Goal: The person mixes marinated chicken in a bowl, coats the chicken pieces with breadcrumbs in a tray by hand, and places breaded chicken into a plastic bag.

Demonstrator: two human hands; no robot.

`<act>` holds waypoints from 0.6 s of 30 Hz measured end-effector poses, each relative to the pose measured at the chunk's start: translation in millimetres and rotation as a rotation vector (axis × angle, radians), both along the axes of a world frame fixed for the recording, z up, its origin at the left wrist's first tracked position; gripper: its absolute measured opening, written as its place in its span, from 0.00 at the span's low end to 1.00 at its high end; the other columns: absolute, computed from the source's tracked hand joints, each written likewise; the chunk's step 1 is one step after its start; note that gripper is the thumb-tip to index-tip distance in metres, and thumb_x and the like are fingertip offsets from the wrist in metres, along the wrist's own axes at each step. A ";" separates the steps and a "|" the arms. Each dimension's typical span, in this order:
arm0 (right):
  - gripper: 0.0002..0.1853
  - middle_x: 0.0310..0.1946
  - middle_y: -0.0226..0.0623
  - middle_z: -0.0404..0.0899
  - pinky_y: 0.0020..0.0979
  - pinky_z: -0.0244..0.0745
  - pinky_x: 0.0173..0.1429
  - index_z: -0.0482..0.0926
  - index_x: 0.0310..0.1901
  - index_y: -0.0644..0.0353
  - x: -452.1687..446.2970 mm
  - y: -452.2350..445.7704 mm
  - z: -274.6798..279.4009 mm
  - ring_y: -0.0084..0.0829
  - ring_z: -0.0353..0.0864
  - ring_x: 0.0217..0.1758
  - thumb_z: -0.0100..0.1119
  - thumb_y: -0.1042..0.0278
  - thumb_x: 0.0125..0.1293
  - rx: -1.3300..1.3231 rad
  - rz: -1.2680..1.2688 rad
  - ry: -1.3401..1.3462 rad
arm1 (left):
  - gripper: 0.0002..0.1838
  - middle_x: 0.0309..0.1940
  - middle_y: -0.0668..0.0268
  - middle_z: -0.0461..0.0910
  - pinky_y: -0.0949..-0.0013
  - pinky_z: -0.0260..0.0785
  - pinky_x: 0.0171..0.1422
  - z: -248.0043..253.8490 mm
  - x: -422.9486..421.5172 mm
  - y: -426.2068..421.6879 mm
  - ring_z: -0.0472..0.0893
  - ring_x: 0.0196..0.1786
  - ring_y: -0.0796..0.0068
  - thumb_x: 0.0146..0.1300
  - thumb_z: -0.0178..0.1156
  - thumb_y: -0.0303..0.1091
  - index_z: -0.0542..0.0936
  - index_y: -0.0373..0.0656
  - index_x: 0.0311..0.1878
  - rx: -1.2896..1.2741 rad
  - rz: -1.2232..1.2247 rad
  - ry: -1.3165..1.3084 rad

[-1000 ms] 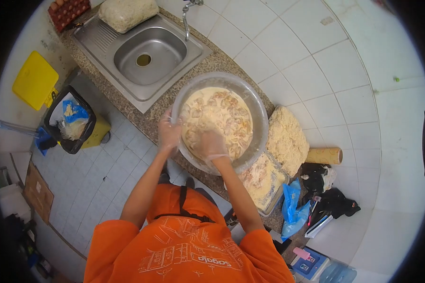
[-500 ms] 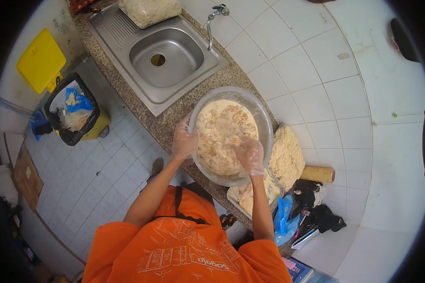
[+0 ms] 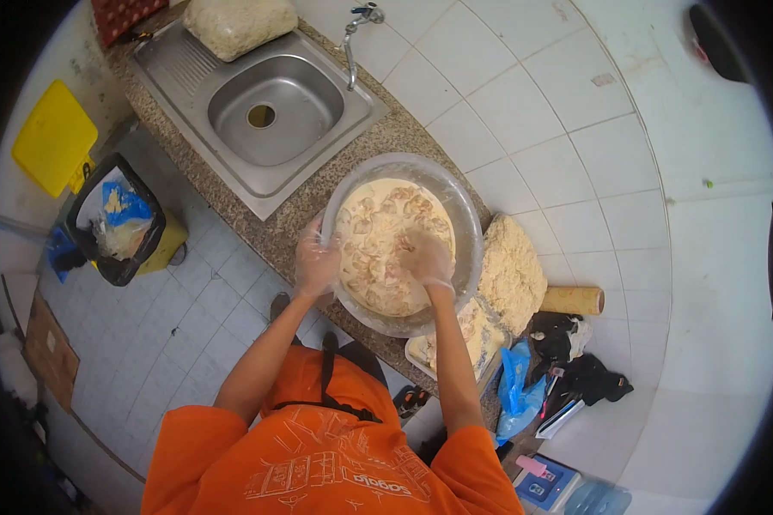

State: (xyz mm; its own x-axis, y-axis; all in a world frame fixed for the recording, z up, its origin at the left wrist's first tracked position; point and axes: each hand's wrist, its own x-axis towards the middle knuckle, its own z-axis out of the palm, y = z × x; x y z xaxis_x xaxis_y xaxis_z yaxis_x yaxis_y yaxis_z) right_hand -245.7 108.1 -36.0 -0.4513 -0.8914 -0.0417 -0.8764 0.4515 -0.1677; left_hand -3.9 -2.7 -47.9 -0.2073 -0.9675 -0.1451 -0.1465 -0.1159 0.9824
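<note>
A large grey basin (image 3: 468,257) stands on the counter, holding pieces of what looks like raw meat in a pale, creamy batter (image 3: 378,249). My left hand (image 3: 318,262), in a clear plastic glove, grips the basin's near-left rim. My right hand (image 3: 427,259), also gloved, reaches down into the batter right of the middle. Its fingertips are sunk in the mixture and hidden. Just right of the basin, a tray (image 3: 416,350) holds pieces coated in crumbs. Beside it lies a big heap of pale crumbs (image 3: 514,275).
A steel sink (image 3: 275,103) with a tap (image 3: 352,51) lies left of the basin. A full bag (image 3: 240,26) rests on its drainboard. A brown roll (image 3: 573,299), a blue plastic bag (image 3: 514,386) and black cloths lie at right. A lidded bin (image 3: 159,232) stands on the floor.
My right hand has moved slightly farther from my body within the batter, and its fingers are now deeper in. My left hand keeps its hold on the rim. The whole view has shifted a little.
</note>
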 end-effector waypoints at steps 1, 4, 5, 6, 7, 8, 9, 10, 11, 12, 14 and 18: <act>0.15 0.41 0.53 0.89 0.51 0.84 0.54 0.90 0.48 0.58 -11.0 -5.8 -18.9 0.56 0.89 0.49 0.68 0.57 0.65 0.029 0.082 0.047 | 0.24 0.57 0.48 0.86 0.56 0.77 0.65 -2.9 -0.8 0.7 0.87 0.57 0.52 0.70 0.69 0.32 0.81 0.40 0.68 0.008 -0.006 0.011; 0.14 0.41 0.51 0.89 0.50 0.83 0.54 0.89 0.44 0.57 -5.8 -26.4 0.0 0.54 0.88 0.49 0.69 0.56 0.65 0.248 0.034 0.099 | 0.24 0.56 0.48 0.87 0.56 0.78 0.64 -12.5 -0.2 -2.0 0.88 0.57 0.53 0.70 0.69 0.33 0.81 0.41 0.68 0.017 -0.022 0.016; 0.13 0.41 0.50 0.89 0.49 0.83 0.54 0.90 0.43 0.57 -2.5 -27.6 15.7 0.53 0.88 0.49 0.69 0.57 0.65 0.209 0.040 0.085 | 0.24 0.56 0.48 0.87 0.56 0.78 0.64 -12.5 0.4 -2.5 0.88 0.57 0.53 0.71 0.69 0.33 0.81 0.41 0.68 0.015 -0.027 0.006; 0.13 0.42 0.50 0.89 0.49 0.83 0.53 0.90 0.43 0.56 1.6 -26.5 45.4 0.52 0.88 0.48 0.69 0.57 0.65 0.177 0.050 0.073 | 0.24 0.56 0.48 0.87 0.56 0.78 0.64 -12.0 0.6 -0.8 0.88 0.57 0.53 0.71 0.69 0.33 0.82 0.42 0.69 0.019 -0.028 -0.002; 0.13 0.42 0.49 0.89 0.49 0.83 0.53 0.90 0.43 0.56 3.9 -24.6 70.6 0.51 0.88 0.48 0.69 0.57 0.65 0.149 0.064 0.064 | 0.25 0.57 0.49 0.87 0.58 0.77 0.65 -10.9 0.3 1.4 0.88 0.58 0.55 0.71 0.68 0.32 0.81 0.41 0.70 0.027 -0.022 0.010; 0.12 0.42 0.49 0.89 0.49 0.83 0.52 0.90 0.43 0.56 4.7 -20.5 87.2 0.51 0.88 0.47 0.69 0.58 0.65 0.029 0.111 0.091 | 0.25 0.59 0.50 0.87 0.60 0.77 0.66 -8.3 -1.4 1.4 0.87 0.59 0.57 0.71 0.67 0.31 0.80 0.40 0.71 0.033 -0.013 0.024; 0.11 0.41 0.49 0.89 0.49 0.83 0.51 0.90 0.42 0.56 6.0 -12.8 101.0 0.51 0.88 0.46 0.69 0.59 0.66 -0.091 0.161 0.116 | 0.26 0.60 0.51 0.87 0.61 0.76 0.67 -5.4 -2.9 1.4 0.87 0.60 0.59 0.72 0.66 0.29 0.79 0.40 0.72 0.041 -0.002 0.039; 0.10 0.41 0.48 0.90 0.48 0.83 0.51 0.90 0.42 0.56 8.6 -5.1 110.1 0.51 0.88 0.45 0.69 0.60 0.66 -0.209 0.209 0.136 | 0.26 0.61 0.51 0.86 0.61 0.76 0.68 1.0 -2.2 1.6 0.87 0.61 0.59 0.72 0.66 0.29 0.78 0.40 0.72 0.035 0.002 0.029; 0.10 0.40 0.49 0.90 0.49 0.83 0.50 0.90 0.41 0.56 13.8 -0.1 115.5 0.51 0.88 0.44 0.69 0.61 0.66 -0.234 0.186 0.159 | 0.26 0.61 0.51 0.86 0.61 0.76 0.68 7.6 -0.3 1.2 0.87 0.61 0.58 0.72 0.66 0.29 0.78 0.40 0.72 0.027 0.001 0.017; 0.09 0.40 0.49 0.90 0.49 0.83 0.49 0.90 0.41 0.56 21.5 4.8 117.8 0.52 0.88 0.44 0.69 0.62 0.65 -0.262 0.156 0.181 | 0.27 0.62 0.51 0.85 0.61 0.76 0.69 13.7 1.6 0.8 0.86 0.62 0.58 0.72 0.66 0.28 0.78 0.40 0.73 0.016 -0.004 0.002; 0.08 0.39 0.49 0.89 0.50 0.83 0.50 0.90 0.40 0.56 36.4 19.3 107.1 0.52 0.88 0.44 0.68 0.63 0.65 -0.173 0.087 0.183 | 0.27 0.63 0.50 0.85 0.60 0.76 0.69 22.5 2.1 1.4 0.86 0.63 0.57 0.71 0.66 0.28 0.78 0.41 0.73 0.032 -0.002 0.046; 0.08 0.38 0.50 0.89 0.51 0.83 0.52 0.90 0.40 0.56 39.0 78.2 47.1 0.54 0.88 0.45 0.68 0.63 0.65 0.209 0.107 0.057 | 0.27 0.62 0.50 0.85 0.60 0.76 0.69 7.5 0.8 0.9 0.86 0.62 0.56 0.71 0.66 0.27 0.78 0.41 0.73 -0.010 -0.011 -0.031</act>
State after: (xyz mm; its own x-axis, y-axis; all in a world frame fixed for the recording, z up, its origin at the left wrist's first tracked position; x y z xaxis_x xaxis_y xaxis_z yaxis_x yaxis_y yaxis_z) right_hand -206.6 186.3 11.1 -0.3617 -0.9090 -0.2070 -0.9265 0.3753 -0.0293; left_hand -3.1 -1.8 -40.4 -0.2133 -0.9666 -0.1422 -0.1786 -0.1045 0.9784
